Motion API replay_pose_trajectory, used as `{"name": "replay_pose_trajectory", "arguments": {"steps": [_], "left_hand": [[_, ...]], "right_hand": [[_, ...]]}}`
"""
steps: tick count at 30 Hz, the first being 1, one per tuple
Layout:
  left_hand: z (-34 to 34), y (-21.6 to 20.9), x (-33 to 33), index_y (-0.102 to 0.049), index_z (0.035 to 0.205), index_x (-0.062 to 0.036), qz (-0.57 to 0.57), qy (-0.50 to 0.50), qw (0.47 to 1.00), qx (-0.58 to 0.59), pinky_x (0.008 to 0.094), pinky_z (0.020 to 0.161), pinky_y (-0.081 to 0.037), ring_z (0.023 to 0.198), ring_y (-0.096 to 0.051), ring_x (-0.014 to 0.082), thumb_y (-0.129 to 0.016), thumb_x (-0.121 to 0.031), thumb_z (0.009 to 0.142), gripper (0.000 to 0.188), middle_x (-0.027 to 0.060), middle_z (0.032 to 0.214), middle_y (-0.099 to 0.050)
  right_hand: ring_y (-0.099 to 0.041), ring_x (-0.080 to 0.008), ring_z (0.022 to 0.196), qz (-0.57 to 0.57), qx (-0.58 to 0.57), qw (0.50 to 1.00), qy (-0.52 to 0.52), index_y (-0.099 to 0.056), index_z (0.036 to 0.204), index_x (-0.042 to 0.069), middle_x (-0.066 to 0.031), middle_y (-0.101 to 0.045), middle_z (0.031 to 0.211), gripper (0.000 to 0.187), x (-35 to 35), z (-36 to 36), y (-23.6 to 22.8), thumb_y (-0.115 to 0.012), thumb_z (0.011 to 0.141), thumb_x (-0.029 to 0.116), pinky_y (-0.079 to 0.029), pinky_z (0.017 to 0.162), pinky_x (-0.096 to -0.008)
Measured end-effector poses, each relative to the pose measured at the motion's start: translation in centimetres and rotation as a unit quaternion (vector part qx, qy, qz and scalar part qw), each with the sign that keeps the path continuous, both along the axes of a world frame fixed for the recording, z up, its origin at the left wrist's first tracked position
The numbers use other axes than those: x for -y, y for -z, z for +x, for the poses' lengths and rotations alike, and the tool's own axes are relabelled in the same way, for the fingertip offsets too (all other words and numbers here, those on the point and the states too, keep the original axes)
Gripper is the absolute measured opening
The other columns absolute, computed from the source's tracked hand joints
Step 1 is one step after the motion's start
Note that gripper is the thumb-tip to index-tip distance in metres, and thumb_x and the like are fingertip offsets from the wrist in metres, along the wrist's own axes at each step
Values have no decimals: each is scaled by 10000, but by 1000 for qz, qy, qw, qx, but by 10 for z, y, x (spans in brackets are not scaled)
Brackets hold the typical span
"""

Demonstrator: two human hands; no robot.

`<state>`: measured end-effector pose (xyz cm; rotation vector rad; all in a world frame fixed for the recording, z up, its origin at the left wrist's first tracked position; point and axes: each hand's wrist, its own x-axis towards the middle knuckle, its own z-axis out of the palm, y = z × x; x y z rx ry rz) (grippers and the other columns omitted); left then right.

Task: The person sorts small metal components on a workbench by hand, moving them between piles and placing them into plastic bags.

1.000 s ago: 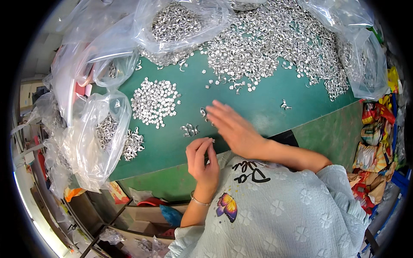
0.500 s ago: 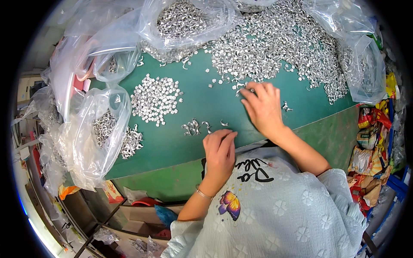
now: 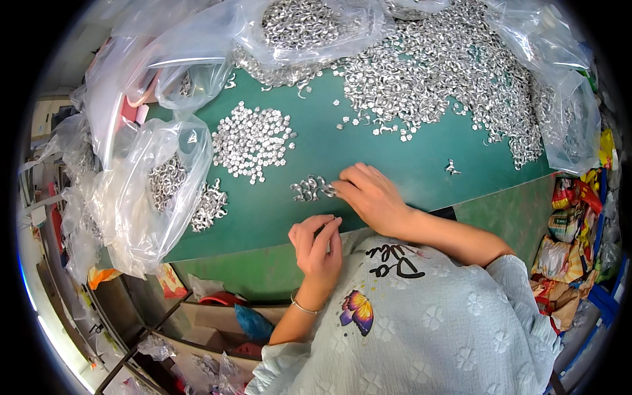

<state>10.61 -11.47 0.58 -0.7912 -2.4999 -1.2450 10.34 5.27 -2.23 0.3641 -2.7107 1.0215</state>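
While 0.5 s ago stretched out to the big heap of metal bits (image 3: 454, 72), right hand (image 3: 372, 197) now drawn back, fingers narrow and resting on the small cluster of metal pieces (image 3: 308, 189) on the green worktop (image 3: 395, 155); seems a fresh pick brought in. Left hand (image 3: 318, 245) near the worktop edge, fingers pinched on something tiny, too small to make out. Plastic bags (image 3: 145, 191) cut off at left
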Motion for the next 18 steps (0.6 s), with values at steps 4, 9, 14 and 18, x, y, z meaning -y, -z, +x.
{"name": "replay_pose_trajectory", "arguments": {"steps": [4,9,14,18], "left_hand": [[6,4,1,-677,893,-22,4,-7,1000,18,333,765,-439,835,-605,251,-676,135,699,249,95,918,-642],[2,13,-11,-666,957,-25,17,29,999,25,370,803,-403,891,-603,239,-671,100,697,288,84,954,-626],[-15,17,-44,-633,1033,-21,-24,111,993,45,379,825,-395,929,-575,256,-656,66,724,321,89,1002,-591],[-18,18,-52,-652,992,-31,-32,91,995,40,355,791,-401,863,-571,240,-663,70,737,274,72,957,-603]], "right_hand": [[-529,-269,956,-27,-8,999,-38,-610,953,14,-97,-546,1035,188,6,-19,-5,-628,776,73,-452,781,-354],[-527,-303,1104,40,-60,992,106,-610,1093,12,-109,-562,1160,322,-38,-25,-11,-685,804,131,-432,915,-424],[-380,-309,1343,126,25,991,26,-599,1182,11,-130,-503,1342,393,-59,-5,-19,-672,828,166,-343,1055,-459],[-374,-310,1349,92,-7,995,50,-569,1228,18,-99,-503,1357,431,-77,-5,-26,-664,839,177,-294,1104,-478]]}}
